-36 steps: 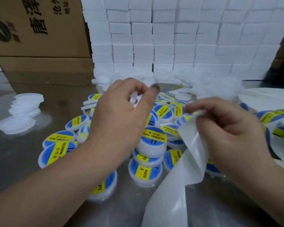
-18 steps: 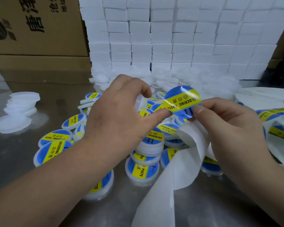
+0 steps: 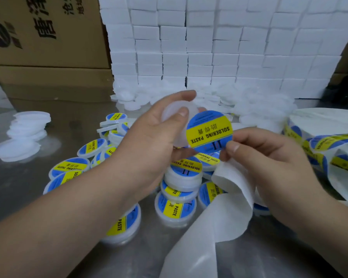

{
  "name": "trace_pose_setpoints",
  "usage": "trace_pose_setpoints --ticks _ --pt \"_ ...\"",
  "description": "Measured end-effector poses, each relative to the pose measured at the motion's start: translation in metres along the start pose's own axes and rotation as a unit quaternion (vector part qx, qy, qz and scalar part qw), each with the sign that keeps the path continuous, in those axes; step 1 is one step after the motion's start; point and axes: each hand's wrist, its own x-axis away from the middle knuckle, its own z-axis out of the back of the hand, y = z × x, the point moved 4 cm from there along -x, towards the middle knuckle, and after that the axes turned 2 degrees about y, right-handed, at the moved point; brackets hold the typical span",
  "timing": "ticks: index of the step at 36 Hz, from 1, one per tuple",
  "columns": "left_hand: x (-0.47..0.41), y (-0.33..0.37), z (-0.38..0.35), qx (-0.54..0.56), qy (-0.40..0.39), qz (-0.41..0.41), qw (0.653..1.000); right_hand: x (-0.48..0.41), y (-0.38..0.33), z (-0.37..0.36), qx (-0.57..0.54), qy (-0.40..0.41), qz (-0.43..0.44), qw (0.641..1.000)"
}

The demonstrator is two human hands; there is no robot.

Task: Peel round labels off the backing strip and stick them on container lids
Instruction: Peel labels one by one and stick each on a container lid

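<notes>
Head view. We record the left hand (image 3: 149, 137) raised over the middle of the bench, its grip clamped on a translucent white round plastic lid (image 3: 192, 107), thumb on the near face and forefinger over the far rim.

The right hand (image 3: 269, 157) pinches the near right edge of a round blue and yellow paper label (image 3: 209, 132) marked "SOLDERING PASTE", grip closed on it. The label is clear of its backing and stands just right of the lid, its left edge overlapping the lid; we cannot tell whether they touch.

The white paper backing strip (image 3: 229, 197) curls out from under the right hand and trails to the near edge.

Beneath the hands a heap of labelled white round containers (image 3: 181, 177) lies on the steel bench (image 3: 18, 177). A stack of plain white lids (image 3: 28, 125) sits at far left, a wall of white boxes (image 3: 209, 47) at the far side.
</notes>
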Motion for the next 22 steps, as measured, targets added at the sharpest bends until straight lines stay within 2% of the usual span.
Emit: trace_pose_setpoints --ticks 3,6,8,17,22 --pt "0.0012 -0.0027 -0.0039 0.091 -0.053 0.053 0.993 0.0008 0.0001 -0.0029 -0.006 -0.042 0.000 0.999" --pt "0.0013 -0.0041 -0.0048 0.198 -0.072 0.092 0.973 0.0012 -0.0010 -0.0063 -0.020 -0.080 0.000 0.997" --pt "0.0009 -0.0047 -0.0051 0.222 -0.083 0.097 0.967 0.0014 -0.0004 -0.0070 -0.028 -0.088 -0.005 0.996" --pt "0.0049 -0.0050 -0.0093 0.176 -0.098 0.061 0.978 0.0033 0.0027 -0.0078 -0.021 -0.106 -0.035 0.994" --pt "0.0068 -0.0071 -0.0089 0.135 -0.080 0.038 0.987 0.0030 0.0015 -0.0090 -0.041 -0.110 -0.046 0.992"
